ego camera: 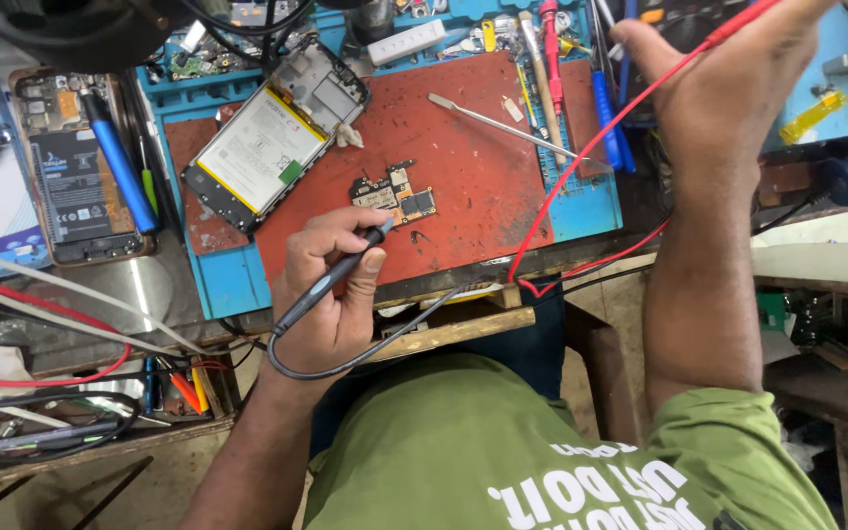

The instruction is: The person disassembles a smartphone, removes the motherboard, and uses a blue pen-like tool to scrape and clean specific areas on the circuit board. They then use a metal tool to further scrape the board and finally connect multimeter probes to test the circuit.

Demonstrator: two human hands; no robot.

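From my seat I see the left hand [331,285] low over the near edge of the red mat [463,167], its grip wrapped tight around a dark probe [338,275]. The thumb and forefinger pinch the probe near its tip, which points up toward a small circuit board [395,194] lying on the mat just beyond the fingers; I cannot tell whether the tip touches it. A black lead [365,355] loops from the probe's back end under the hand and along the desk [463,329] edge.

The right hand [714,88] is raised at the far right, above the blue mat [586,211]. A red lead [591,147] runs up into its grip, which is closed on the lead's top end, though the fingers are partly out of frame.

Left of the circuit board lies an opened phone [272,137], tilted, its battery showing. A metal spudger [503,126] lies slanted on the red mat, well apart from both hands. Screwdrivers [552,59] sit along the mat's far right edge. A second opened phone [76,167] with a blue pen [120,162] across it rests at the left.
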